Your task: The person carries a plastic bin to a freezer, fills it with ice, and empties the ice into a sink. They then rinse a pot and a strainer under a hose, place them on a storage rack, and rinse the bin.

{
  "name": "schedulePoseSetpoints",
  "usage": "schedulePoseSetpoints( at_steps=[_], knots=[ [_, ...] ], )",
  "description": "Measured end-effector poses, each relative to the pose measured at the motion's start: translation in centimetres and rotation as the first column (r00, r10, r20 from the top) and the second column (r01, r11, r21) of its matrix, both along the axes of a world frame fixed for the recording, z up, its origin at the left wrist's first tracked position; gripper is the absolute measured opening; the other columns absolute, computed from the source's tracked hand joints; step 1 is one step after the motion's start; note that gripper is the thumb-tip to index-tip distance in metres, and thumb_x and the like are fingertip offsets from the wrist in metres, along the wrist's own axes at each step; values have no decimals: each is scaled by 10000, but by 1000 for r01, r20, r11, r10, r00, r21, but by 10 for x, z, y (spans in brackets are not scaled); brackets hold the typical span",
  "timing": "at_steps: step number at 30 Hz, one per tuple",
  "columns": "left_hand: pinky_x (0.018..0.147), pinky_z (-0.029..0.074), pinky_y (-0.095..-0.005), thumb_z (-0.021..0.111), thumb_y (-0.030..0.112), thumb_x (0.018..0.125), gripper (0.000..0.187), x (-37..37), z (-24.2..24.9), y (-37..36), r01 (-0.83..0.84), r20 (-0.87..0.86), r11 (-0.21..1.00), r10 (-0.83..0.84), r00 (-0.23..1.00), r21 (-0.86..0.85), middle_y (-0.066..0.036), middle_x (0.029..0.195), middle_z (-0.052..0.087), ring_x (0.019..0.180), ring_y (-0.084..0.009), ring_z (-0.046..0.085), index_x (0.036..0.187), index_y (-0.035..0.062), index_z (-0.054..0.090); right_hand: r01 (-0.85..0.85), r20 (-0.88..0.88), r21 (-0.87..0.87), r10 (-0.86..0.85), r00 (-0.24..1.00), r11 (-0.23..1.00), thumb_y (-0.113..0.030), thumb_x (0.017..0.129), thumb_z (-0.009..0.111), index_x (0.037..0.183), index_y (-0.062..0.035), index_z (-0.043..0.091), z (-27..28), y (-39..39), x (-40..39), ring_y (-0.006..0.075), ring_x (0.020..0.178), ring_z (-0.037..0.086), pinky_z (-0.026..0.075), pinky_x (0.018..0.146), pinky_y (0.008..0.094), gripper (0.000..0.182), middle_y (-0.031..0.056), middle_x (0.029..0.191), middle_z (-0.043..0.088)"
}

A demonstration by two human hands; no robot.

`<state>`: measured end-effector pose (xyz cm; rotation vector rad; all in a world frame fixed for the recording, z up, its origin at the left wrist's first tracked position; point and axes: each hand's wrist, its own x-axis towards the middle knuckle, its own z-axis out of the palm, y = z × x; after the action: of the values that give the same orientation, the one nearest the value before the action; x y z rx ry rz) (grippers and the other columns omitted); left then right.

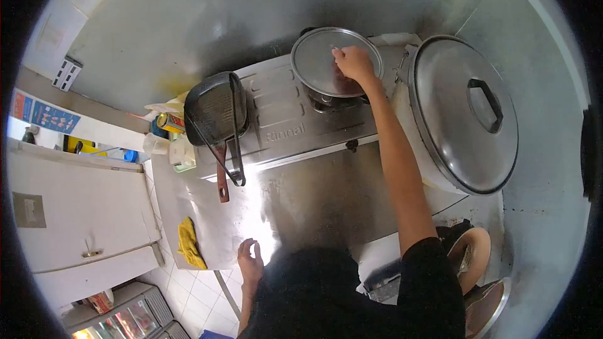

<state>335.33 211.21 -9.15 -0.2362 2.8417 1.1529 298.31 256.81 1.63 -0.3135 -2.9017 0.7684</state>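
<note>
A round metal lid [314, 59] covers a pot [336, 102] at the back of the Rinnai stove [270, 110]. My right hand [353, 64] reaches over this lid, its fingers closed on the knob at the middle, which they mostly hide. My left hand [250, 262] hangs by the front edge of the steel counter [220, 232], fingers curved and apart, with nothing in it. A yellow cloth [189, 243] lies on the counter to the left of that hand.
Dark square pans [217, 110] sit at the stove's left, handles pointing forward. Cans and tubs [171, 123] stand beside them. A large lidded pot [461, 113] is at the right, with bowls [474, 257] below it.
</note>
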Motion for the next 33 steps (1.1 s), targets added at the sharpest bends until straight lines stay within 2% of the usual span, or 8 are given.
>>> schedulePoseSetpoints(
  at_steps=[6,10,16,20,22,25,29,33],
  knots=[
    [841,469,-422,591,106,869,139,-99,49,63,281,-196,958,-266,944,49,-185,1010,634,950,-360,595,943,-9,616,187,-355,-445,-365,861,876,-348,940,476,952,2,615,7,-25,102,340,866,625,472,775,402,377,198,927,648],
    [822,476,-383,585,134,896,164,-208,94,124,443,-457,893,-364,812,76,-189,1015,641,932,-349,616,981,-3,616,332,6,-887,-710,704,322,-357,955,476,1134,-23,523,-38,-59,160,191,957,538,430,827,349,382,72,1045,554],
    [764,487,-328,600,265,905,303,-380,147,231,490,-503,839,-326,801,237,-166,978,663,903,-240,641,995,-21,639,73,200,-977,-739,643,-201,-354,926,550,1235,-31,438,-44,-42,148,169,942,463,382,830,339,461,57,1026,493],
    [806,486,-360,576,496,879,579,-506,107,290,424,-408,883,-317,856,203,-188,963,658,958,-260,628,1086,-43,616,15,263,-948,-756,600,-318,-351,927,548,1280,4,405,-49,-26,115,184,960,481,388,846,365,521,89,1072,503],
    [787,476,-341,509,559,893,621,-519,110,315,424,-287,893,-450,845,-152,-160,986,659,875,-216,601,1088,-19,622,-89,291,-898,-734,614,-431,-332,932,541,1332,-18,368,-46,-20,102,180,927,461,391,843,368,537,92,1052,474],
    [829,474,-355,461,617,884,728,-537,123,330,608,156,751,-653,741,258,-203,1084,618,956,-237,590,1181,-41,553,-112,335,-844,-678,655,-525,-311,942,523,1071,-64,522,-47,-10,89,133,741,396,382,787,314,278,21,812,441],
    [858,480,-375,532,572,870,728,-543,124,331,592,223,727,-678,701,349,-244,1157,572,1019,-271,576,1239,-55,496,-80,285,-881,-658,696,-467,-323,945,519,803,-108,519,-58,-7,82,110,626,329,362,732,288,257,-29,668,392],
    [866,491,-398,680,459,811,670,-513,129,312,601,20,752,-628,778,270,-239,1156,576,1007,-303,589,1224,-43,520,55,396,-883,-678,619,-466,-332,940,530,853,-107,543,-41,-18,102,106,611,314,351,685,289,242,-29,685,391]
  ],
)
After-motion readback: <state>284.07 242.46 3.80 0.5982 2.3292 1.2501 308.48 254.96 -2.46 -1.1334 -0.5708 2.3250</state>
